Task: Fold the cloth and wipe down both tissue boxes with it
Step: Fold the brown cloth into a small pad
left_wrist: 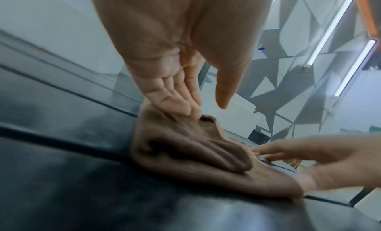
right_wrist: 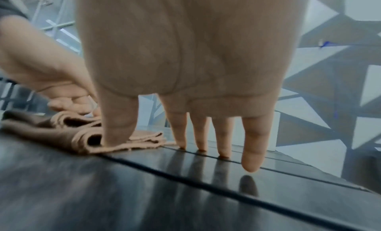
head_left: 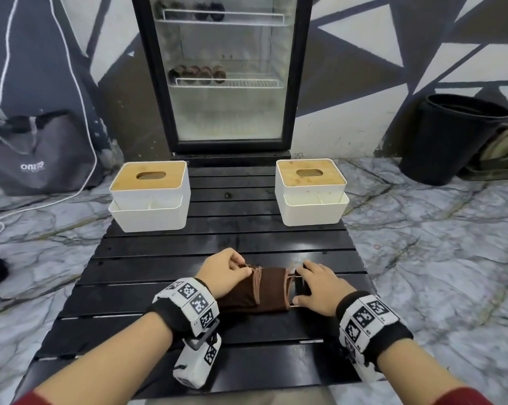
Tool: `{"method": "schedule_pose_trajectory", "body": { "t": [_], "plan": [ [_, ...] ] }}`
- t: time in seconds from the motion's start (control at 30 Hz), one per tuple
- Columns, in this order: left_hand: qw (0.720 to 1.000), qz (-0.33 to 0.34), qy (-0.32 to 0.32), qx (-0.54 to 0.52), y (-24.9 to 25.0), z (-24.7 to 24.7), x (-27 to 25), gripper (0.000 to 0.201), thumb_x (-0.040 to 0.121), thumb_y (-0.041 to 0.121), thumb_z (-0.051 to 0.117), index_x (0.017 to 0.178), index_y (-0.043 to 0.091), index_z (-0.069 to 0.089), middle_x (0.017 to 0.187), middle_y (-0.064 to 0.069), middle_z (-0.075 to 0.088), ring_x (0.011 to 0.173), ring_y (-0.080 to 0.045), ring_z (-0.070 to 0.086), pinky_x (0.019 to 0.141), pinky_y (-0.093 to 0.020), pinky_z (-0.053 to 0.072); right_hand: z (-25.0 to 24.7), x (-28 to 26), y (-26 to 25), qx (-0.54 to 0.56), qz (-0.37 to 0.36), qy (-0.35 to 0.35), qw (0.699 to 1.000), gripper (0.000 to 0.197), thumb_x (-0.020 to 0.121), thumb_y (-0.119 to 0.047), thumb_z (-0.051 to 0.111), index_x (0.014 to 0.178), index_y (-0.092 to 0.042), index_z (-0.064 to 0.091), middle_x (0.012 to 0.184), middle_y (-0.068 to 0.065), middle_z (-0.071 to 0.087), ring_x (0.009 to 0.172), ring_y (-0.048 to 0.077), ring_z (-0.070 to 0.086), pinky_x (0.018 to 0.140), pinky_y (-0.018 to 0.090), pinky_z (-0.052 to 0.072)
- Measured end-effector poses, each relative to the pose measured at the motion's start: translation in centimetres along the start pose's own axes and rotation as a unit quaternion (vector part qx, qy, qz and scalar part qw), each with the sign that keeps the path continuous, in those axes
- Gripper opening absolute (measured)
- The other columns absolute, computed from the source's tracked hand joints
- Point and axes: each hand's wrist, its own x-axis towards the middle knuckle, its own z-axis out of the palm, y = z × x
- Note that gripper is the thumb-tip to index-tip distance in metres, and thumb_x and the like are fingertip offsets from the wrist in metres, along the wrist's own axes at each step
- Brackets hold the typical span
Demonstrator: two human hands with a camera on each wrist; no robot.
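Observation:
A brown cloth (head_left: 270, 287) lies folded into a thick band on the black slatted table (head_left: 232, 238), near its front. My left hand (head_left: 242, 270) presses its bent fingers on the cloth's left fold; in the left wrist view the thumb stands apart from the cloth (left_wrist: 185, 153). My right hand (head_left: 298, 285) sits at the cloth's right edge with straight fingers. In the right wrist view its thumb presses the cloth (right_wrist: 51, 130) edge and its fingertips (right_wrist: 201, 146) touch the table. Two white tissue boxes with wooden lids stand at the back left (head_left: 150, 194) and back right (head_left: 309, 191).
A glass-door fridge (head_left: 226, 71) stands right behind the table. On the marble floor are a black bin (head_left: 448, 138) at the right and a grey bag (head_left: 39, 159) with a white cable (head_left: 80, 97) at the left. Bare slats lie between the boxes and the cloth.

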Motion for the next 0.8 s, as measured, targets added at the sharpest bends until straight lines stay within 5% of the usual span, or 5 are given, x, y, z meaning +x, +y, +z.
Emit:
{"method": "schedule_pose_trajectory", "body": {
  "t": [0.13, 0.2, 0.33, 0.63, 0.8],
  "plan": [
    [0.982, 0.08, 0.003, 0.172, -1.6, -3.5, -0.4, 0.022, 0.085, 0.031, 0.064, 0.105, 0.024, 0.056, 0.098, 0.006, 0.059, 0.089, -0.01, 0.056, 0.083, -0.022, 0.044, -0.7, 1.0, -1.0, 0.078, -0.012, 0.07, 0.994, 0.056, 0.087, -0.043, 0.054, 0.136, -0.02, 0.04, 0.133, 0.007, 0.044, 0.124, 0.026, 0.039, 0.103, 0.035, 0.035],
    [0.961, 0.088, -0.015, 0.262, -2.7, -5.3, -0.5, 0.04, 0.087, 0.037, 0.06, 0.123, 0.023, 0.051, 0.123, 0.003, 0.051, 0.113, -0.014, 0.051, 0.099, -0.03, 0.04, -0.7, 1.2, -1.7, 0.09, -0.004, 0.074, 0.993, 0.054, 0.086, -0.043, 0.056, 0.133, -0.019, 0.043, 0.127, 0.006, 0.046, 0.121, 0.024, 0.041, 0.102, 0.034, 0.036],
    [0.918, 0.045, -0.053, 0.39, -4.8, -8.1, -1.0, 0.067, 0.088, 0.051, 0.052, 0.145, 0.025, 0.028, 0.154, 0.003, 0.024, 0.137, -0.019, 0.03, 0.11, -0.035, 0.031, -0.5, 1.8, -2.8, 0.085, 0.014, 0.076, 0.993, 0.049, 0.084, -0.043, 0.059, 0.125, -0.018, 0.051, 0.12, 0.006, 0.049, 0.117, 0.024, 0.045, 0.099, 0.033, 0.039],
    [0.899, 0.0, -0.102, 0.425, -7.2, -8.8, -2.1, 0.075, 0.089, 0.06, 0.043, 0.15, 0.028, 0.013, 0.159, 0.004, 0.003, 0.145, -0.013, 0.01, 0.115, -0.037, 0.023, -0.5, 2.7, -4.3, 0.092, 0.051, 0.099, 0.989, 0.024, 0.079, -0.037, 0.068, 0.078, -0.019, 0.052, 0.105, 0.008, 0.058, 0.101, 0.025, 0.054, 0.085, 0.03, 0.042],
    [0.897, -0.001, -0.1, 0.431, -7.2, -8.7, -2.1, 0.075, 0.089, 0.06, 0.043, 0.15, 0.028, 0.012, 0.159, 0.003, 0.003, 0.145, -0.014, 0.008, 0.115, -0.037, 0.022, -0.3, 2.9, -4.3, 0.127, 0.05, 0.101, 0.985, 0.041, 0.079, -0.029, 0.069, 0.061, -0.028, 0.033, 0.09, 0.003, 0.054, 0.09, 0.023, 0.054, 0.079, 0.026, 0.039]
  ]
}}
